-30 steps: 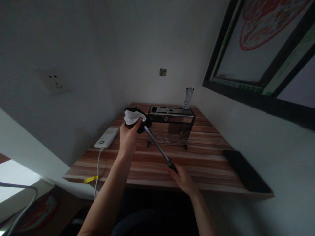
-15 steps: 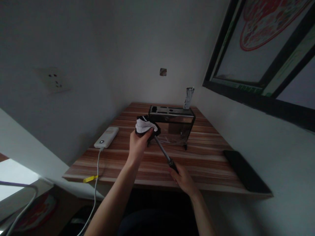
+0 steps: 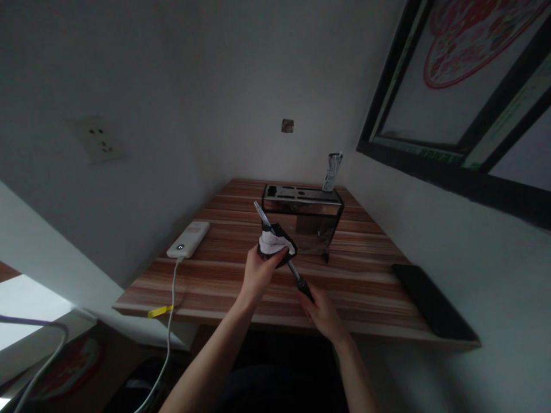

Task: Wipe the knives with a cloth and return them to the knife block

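My right hand (image 3: 321, 310) is closed round the dark handle of a sharpening steel (image 3: 294, 271), a slim metal rod that points up and to the left. A black and white cloth (image 3: 272, 243) is wrapped about the rod's middle, pinched by my left hand (image 3: 259, 272) with the thumb on top. The rod's tip sticks out past the cloth. Just behind stands a knife block (image 3: 301, 195) with clear sides and a slotted dark top. From its right end rises a handle wrapped in plastic (image 3: 332, 172).
A white power bank (image 3: 188, 240) with a cable (image 3: 173, 287) and yellow tag (image 3: 160, 311) lies on the left of the striped wooden table (image 3: 224, 281). A black phone-like slab (image 3: 433, 301) rests at the right edge. Walls close in both sides; a framed picture (image 3: 430, 115) hangs right.
My left hand and the cloth have slid down the rod toward the handle, baring the tip. My right hand stays almost in place.
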### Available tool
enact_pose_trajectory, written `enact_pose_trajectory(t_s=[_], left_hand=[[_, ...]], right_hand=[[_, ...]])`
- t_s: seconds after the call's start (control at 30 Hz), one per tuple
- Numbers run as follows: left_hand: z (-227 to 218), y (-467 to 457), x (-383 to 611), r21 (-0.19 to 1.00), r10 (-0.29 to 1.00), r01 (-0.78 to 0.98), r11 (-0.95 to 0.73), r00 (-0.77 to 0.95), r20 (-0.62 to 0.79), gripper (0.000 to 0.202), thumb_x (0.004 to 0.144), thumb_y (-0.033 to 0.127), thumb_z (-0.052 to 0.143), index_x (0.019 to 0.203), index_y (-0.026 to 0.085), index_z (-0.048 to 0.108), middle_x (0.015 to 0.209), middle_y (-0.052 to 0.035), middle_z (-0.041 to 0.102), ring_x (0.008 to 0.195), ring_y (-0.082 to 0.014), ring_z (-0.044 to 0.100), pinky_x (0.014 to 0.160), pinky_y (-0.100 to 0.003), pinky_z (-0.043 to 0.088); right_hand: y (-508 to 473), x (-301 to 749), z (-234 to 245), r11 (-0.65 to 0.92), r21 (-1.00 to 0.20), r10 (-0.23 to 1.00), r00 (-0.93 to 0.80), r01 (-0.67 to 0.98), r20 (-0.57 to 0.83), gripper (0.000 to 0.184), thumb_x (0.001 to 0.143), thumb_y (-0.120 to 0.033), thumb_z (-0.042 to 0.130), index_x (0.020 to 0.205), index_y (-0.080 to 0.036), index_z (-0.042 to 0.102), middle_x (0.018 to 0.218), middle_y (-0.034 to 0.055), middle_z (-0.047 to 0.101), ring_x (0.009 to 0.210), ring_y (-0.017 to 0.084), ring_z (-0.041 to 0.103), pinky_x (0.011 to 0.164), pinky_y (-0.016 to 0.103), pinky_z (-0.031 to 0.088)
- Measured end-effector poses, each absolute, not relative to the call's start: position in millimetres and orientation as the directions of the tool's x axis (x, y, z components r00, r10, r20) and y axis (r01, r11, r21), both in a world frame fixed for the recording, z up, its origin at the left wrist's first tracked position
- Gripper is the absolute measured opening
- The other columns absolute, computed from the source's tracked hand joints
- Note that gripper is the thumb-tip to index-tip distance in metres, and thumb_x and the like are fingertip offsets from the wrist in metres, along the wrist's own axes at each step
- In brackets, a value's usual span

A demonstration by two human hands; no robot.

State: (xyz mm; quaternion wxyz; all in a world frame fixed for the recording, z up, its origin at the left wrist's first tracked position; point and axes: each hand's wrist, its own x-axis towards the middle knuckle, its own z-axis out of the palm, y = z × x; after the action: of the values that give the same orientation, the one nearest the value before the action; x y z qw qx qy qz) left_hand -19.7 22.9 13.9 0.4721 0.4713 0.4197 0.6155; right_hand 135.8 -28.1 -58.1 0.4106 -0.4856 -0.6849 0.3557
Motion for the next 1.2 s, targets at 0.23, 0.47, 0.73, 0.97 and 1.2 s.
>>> enact_pose_trajectory(t_s=[0.23, 0.47, 0.73, 0.97, 1.2], left_hand=[[-1.2, 7.6, -10.1, 0.98, 0.986, -0.119, -0.163, -0.06, 0.156, 0.03, 0.06, 0.029, 0.074, 0.084, 0.012, 0.069, 0.088, -0.0101, 0.073, 0.086, -0.0243, 0.068, 0.077, -0.031, 0.052], [-14.2, 2.6, -4.5, 0.981, 0.988, -0.123, -0.152, -0.003, 0.153, 0.029, 0.061, 0.026, 0.073, 0.086, 0.012, 0.068, 0.087, -0.0098, 0.073, 0.084, -0.0232, 0.068, 0.076, -0.03, 0.052], [-18.5, -2.8, -3.4, 0.99, 0.998, -0.131, -0.061, -0.025, 0.058, 0.032, 0.058, 0.025, 0.074, 0.086, 0.011, 0.067, 0.088, -0.0112, 0.073, 0.084, -0.0247, 0.067, 0.076, -0.032, 0.052], [-21.8, -3.9, -3.9, 0.989, 0.995, -0.128, -0.069, -0.082, 0.059, 0.028, 0.057, 0.024, 0.073, 0.082, 0.011, 0.067, 0.084, -0.0109, 0.073, 0.083, -0.0257, 0.067, 0.074, -0.032, 0.052], [-25.7, -2.7, -7.4, 0.987, 0.996, -0.148, -0.066, -0.071, 0.056, 0.035, 0.057, 0.027, 0.076, 0.086, 0.01, 0.069, 0.086, -0.0105, 0.073, 0.081, -0.0244, 0.068, 0.073, -0.031, 0.052]], right_hand=[[-29.1, 134.3, -53.8, 0.261, -0.892, 0.96, -0.192, 0.369, 0.202, 0.038, 0.088, -0.048, 0.045, 0.097, -0.016, 0.063, 0.051, -0.0014, 0.052, 0.053, 0.015, 0.055, 0.047, 0.022, 0.041], [-28.1, 134.8, -54.1, 0.263, -0.883, 0.959, -0.202, 0.389, 0.196, 0.04, 0.089, -0.048, 0.044, 0.105, -0.015, 0.062, 0.051, -0.0015, 0.053, 0.056, 0.017, 0.057, 0.055, 0.025, 0.044], [-27.4, 135.0, -55.2, 0.27, -0.879, 0.956, -0.216, 0.392, 0.198, 0.034, 0.088, -0.043, 0.046, 0.101, -0.016, 0.063, 0.053, -0.0011, 0.055, 0.06, 0.018, 0.058, 0.057, 0.025, 0.044], [-26.9, 134.9, -55.3, 0.282, -0.869, 0.953, -0.222, 0.407, 0.206, 0.03, 0.089, -0.04, 0.047, 0.1, -0.016, 0.063, 0.062, 0.0015, 0.061, 0.071, 0.02, 0.062, 0.065, 0.027, 0.047], [-25.8, 135.1, -56.7, 0.331, -0.854, 0.937, -0.244, 0.402, 0.249, 0.028, 0.088, -0.036, 0.049, 0.104, -0.017, 0.062, 0.093, 0.007, 0.069, 0.088, 0.022, 0.064, 0.081, 0.031, 0.047]])
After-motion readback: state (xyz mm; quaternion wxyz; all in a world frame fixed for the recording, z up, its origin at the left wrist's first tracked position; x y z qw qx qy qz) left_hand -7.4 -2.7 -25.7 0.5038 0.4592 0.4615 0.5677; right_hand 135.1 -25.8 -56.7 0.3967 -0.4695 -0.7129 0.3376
